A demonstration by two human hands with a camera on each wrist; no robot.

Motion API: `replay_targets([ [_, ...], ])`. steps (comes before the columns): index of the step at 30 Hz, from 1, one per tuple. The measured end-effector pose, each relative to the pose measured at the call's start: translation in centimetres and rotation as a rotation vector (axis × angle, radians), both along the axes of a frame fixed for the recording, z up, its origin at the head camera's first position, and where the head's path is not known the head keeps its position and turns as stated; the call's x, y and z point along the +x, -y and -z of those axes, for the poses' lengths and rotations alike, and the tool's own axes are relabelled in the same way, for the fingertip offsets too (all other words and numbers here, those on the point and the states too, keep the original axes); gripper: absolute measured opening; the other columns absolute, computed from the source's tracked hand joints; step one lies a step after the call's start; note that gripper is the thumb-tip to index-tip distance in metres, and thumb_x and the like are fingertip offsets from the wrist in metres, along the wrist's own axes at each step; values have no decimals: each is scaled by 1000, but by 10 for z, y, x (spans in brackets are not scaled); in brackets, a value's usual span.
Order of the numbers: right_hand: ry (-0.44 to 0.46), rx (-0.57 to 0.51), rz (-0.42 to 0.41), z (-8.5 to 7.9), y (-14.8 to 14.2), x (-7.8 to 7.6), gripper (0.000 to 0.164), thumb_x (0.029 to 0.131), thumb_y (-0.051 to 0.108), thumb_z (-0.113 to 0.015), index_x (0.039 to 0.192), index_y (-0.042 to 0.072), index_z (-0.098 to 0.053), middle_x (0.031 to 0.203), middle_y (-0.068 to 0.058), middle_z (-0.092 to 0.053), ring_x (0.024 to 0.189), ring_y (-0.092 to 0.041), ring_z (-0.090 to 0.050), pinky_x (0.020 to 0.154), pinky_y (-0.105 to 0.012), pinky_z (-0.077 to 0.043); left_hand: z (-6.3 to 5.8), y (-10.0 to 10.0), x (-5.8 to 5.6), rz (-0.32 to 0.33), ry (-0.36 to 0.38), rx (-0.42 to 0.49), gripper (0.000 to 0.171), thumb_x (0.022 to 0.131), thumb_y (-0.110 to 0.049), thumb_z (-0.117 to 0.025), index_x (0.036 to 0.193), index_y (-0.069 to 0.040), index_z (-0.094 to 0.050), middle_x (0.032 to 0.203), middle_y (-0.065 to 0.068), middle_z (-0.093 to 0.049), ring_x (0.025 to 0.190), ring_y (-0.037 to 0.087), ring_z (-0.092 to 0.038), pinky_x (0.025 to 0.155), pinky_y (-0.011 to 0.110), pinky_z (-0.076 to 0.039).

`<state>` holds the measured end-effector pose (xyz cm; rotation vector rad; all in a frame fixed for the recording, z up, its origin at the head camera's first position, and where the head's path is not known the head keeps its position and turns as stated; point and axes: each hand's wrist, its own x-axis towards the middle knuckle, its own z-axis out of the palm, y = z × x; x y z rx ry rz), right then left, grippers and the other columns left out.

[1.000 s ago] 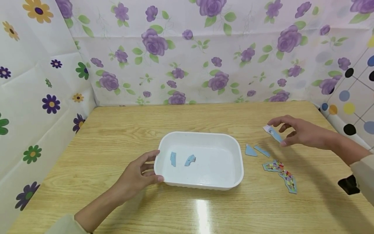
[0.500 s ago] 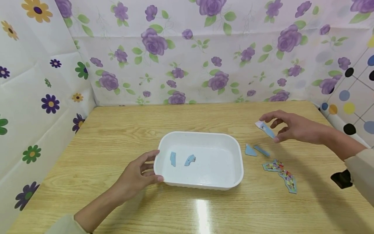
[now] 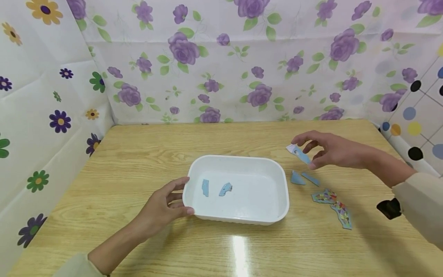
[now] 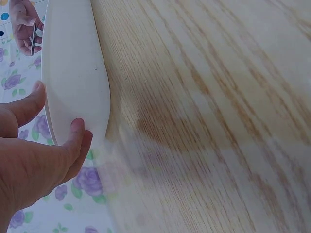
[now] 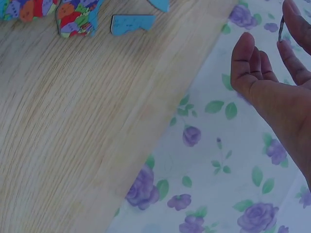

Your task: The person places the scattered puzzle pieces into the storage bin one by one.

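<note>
My right hand (image 3: 333, 151) pinches a light-blue puzzle piece (image 3: 297, 153) with a whitish end between thumb and index finger. It hovers above the table, right of a white plastic tub (image 3: 256, 188). In the right wrist view this piece appears edge-on as a thin dark line. My left hand (image 3: 157, 207) holds the tub's left end, thumb on the near side and fingers at the left rim. Inside the tub lie two blue puzzle pieces, one straight-edged (image 3: 205, 188) and one curved (image 3: 225, 189).
Right of the tub lie a blue triangular piece (image 3: 297, 178), a narrow blue strip (image 3: 310, 179) and two multicoloured pieces (image 3: 324, 196) (image 3: 342, 215). A black object (image 3: 389, 208) shows beside the right sleeve. Flowered cloth (image 3: 221, 77) hangs behind the wooden table (image 3: 149, 150).
My right hand has moved left with the pinched piece, closer to the tub's far right corner. The left hand, the tub and the loose pieces stay in place.
</note>
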<state>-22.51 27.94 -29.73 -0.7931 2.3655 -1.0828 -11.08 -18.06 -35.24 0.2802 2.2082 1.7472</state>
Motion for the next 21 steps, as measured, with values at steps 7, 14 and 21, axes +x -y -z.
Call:
replay_targets([
  [7,0,-23,-32,-2,16,1,64,88,16,-72,143,17,-39,145,-6,-35,123,-30,-43,90,-32,-55,0,0,-1,-15,21,-6,84,78,-11,-80,147,-7,-32,141,21,-41,119,39,-55,89,29,-57],
  [14,15,-17,-58,-5,40,0,65,87,15,-73,143,16,-40,144,-6,-37,123,-30,-44,92,-35,-54,0,-1,-1,-10,21,-10,83,79,-10,-79,148,-6,-32,142,21,-40,120,38,-53,90,28,-56],
  [21,63,-16,-81,-2,65,0,64,87,10,-72,142,14,-40,142,-9,-39,124,-31,-44,94,-40,-53,0,-1,0,-10,10,-17,82,80,-10,-78,147,-5,-32,142,21,-40,121,38,-52,92,27,-55],
])
